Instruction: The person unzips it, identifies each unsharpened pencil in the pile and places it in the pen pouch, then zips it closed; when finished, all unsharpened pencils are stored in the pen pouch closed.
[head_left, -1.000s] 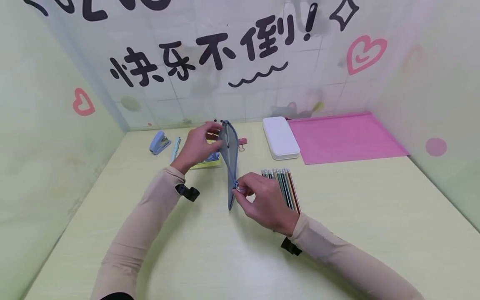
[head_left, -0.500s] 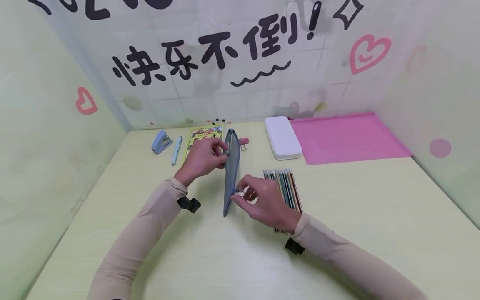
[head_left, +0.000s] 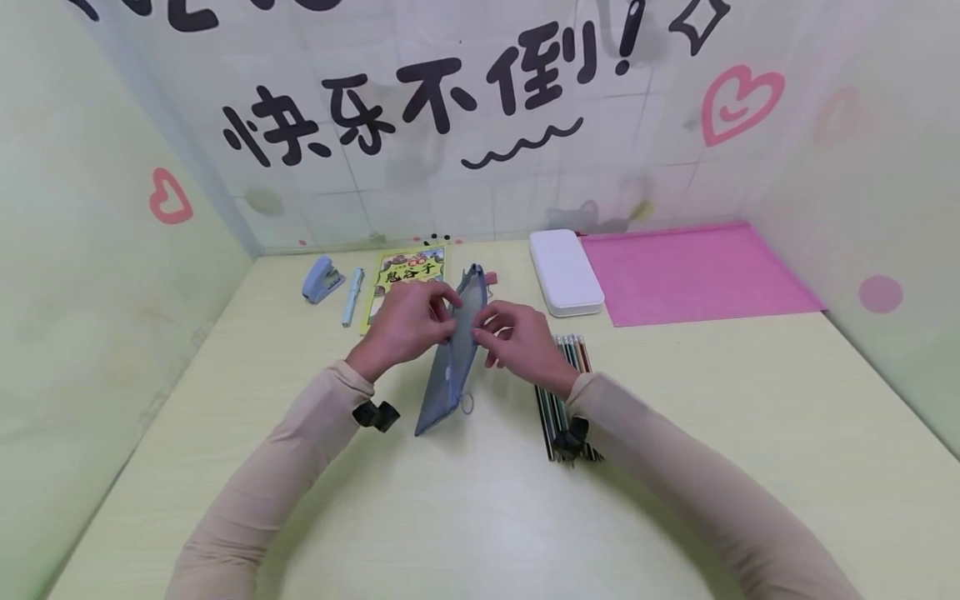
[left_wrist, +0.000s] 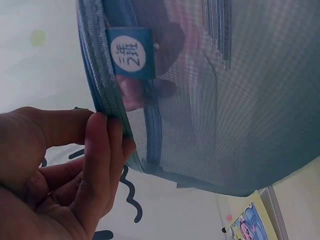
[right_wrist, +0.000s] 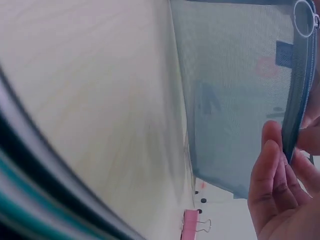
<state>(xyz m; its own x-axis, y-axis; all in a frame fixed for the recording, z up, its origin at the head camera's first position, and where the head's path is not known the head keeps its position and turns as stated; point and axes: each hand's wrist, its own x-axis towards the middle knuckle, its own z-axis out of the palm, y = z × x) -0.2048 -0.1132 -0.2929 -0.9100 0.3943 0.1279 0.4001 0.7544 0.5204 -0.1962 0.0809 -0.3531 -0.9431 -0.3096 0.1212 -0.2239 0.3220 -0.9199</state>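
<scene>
Between both hands a blue-grey mesh zipper pouch stands on edge above the table. My left hand pinches its zippered top edge between thumb and fingers, just beyond a blue label in the left wrist view. On the other side, my right hand pinches the same top edge near its far end. The zipper's pull ring hangs at the near end, away from the fingers. Dark-striped pencils lie in a row below my right wrist, partly covered by it.
Along the back stand a blue stapler, a light blue pen, a yellow book and a pink binder clip, mostly behind the pouch. A white case and pink sheet lie at back right.
My right hand has let go of the zipper pull at the near end and moved up the pouch's edge to its far part. The pouch's near end has swung left.
</scene>
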